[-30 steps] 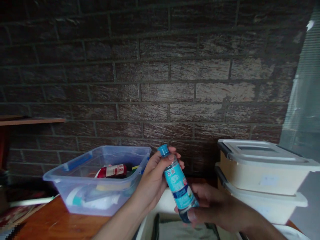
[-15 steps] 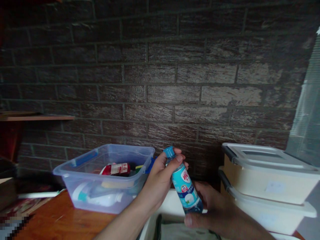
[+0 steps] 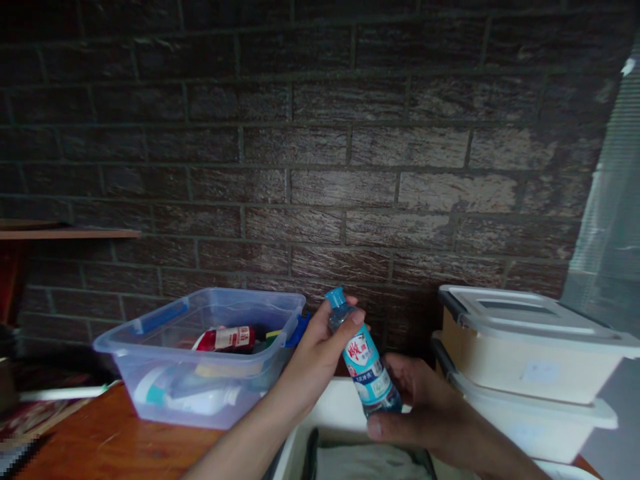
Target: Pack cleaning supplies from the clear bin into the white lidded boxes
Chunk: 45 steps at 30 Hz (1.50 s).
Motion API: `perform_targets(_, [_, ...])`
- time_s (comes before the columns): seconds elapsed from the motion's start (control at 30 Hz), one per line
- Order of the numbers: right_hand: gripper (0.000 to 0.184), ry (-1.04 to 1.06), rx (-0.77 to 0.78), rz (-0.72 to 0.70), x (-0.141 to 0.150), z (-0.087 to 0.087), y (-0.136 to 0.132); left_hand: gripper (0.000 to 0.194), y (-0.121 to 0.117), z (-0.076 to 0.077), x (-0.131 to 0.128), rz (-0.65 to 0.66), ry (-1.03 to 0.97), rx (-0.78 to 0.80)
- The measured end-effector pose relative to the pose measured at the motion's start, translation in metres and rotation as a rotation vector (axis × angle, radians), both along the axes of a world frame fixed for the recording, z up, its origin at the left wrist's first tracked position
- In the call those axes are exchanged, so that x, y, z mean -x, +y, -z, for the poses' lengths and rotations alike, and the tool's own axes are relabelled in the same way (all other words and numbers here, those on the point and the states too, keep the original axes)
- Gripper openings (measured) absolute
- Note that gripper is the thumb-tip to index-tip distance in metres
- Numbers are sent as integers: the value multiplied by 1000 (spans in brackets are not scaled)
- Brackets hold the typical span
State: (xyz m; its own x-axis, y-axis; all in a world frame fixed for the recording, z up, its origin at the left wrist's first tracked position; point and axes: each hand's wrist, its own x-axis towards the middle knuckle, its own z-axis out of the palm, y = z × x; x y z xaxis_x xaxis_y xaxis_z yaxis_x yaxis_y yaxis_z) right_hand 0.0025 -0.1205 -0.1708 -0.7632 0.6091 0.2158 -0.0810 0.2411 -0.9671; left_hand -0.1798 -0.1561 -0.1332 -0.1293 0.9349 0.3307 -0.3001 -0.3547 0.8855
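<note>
**Dark brown brick wall [image 3: 320,167] stands behind a reddish-brown wooden desk [image 3: 110,443]**

The wall fills most of my view, and a thin wooden shelf [image 3: 75,234] comes out at the left side. In front of it, both bare hands of the person are holding one slender plastic bottle with a light-blue label [image 3: 367,367]. This bottle is in the air, tilted, with its blue cap [image 3: 335,296] toward the upper left and its base toward the lower right. The left hand [image 3: 320,343] is closed around the neck, the thumb lying across the front. The right hand [image 3: 425,403] is curved around the lower end, its thumb at the edge of the base.

Beneath the bottle there is an open white box [image 3: 341,397]; inside it lies something pale grey with dark edges, which I cannot identify.

To the left, on the desk, stands a transparent bluish plastic bin [image 3: 250,408]. Within it I see a red bottle with a white label [image 3: 233,339], lying on its side, and, through the wall of the bin, a white bottle with a teal band [image 3: 200,400]. On the right, two cream plastic boxes with white lids [image 3: 525,373] are stacked one upon the other.
</note>
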Motion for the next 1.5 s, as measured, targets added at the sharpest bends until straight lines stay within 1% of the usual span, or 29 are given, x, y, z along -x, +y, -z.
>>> perform_targets(0.07, [53,-7,4,28,1,0,-1,44,-1,0,0,29,19,17])
perform_targets(0.17, [59,6,15,-50,0,-2,-2,47,-4,-3,-2,88,-23,79])
perform_targets(0.23, [54,-7,34,-126,-3,-2,-3,45,-6,-5,-3,100,-62,71])
perform_targets(0.3, [47,-18,63,-174,-6,-2,-2,41,-8,-6,-3,107,-96,27])
perform_targets(0.4, [43,4,75,-190,-7,-2,-1,38,-8,-7,-2,129,-131,-1])
perform_targets(0.47, [44,13,54,-154,-5,-1,-1,41,-8,-6,-2,129,-124,9])
perform_targets(0.57, [47,35,-25,-39,-2,0,1,46,-5,-4,-3,102,-53,33])
perform_targets(0.67, [49,66,-115,69,-1,2,4,43,-3,-1,-4,107,0,38])
perform_targets(0.73, [52,75,-140,82,-1,2,4,41,-3,0,-5,130,-20,30])
perform_targets(0.83, [54,57,-73,-7,-3,0,3,43,-4,-1,-5,154,-79,26])
perform_targets(0.93, [49,49,39,-124,-5,-3,-1,45,-5,-2,-4,171,-117,41])
perform_targets(1.0, [46,70,62,-160,-5,-4,-2,44,-6,-3,-2,198,-132,37])
perform_targets(1.1, [40,123,28,-141,-3,-3,0,46,-7,-1,0,262,-89,21])
perform_targets(1.17, [39,168,17,-130,-1,-2,2,47,-8,1,1,288,-2,15])
perform_targets(1.27, [41,220,49,-156,-2,-3,5,43,-9,3,3,313,145,-5])
perform_targets(1.33, [42,223,76,-165,-4,-4,5,41,-9,3,3,331,197,-13])
perform_targets(1.43, [46,195,139,-160,-7,-2,5,40,-8,0,5,345,197,-9])
perform_targets(1.5, [48,203,213,-179,-9,2,5,39,-9,-1,7,355,168,-7])
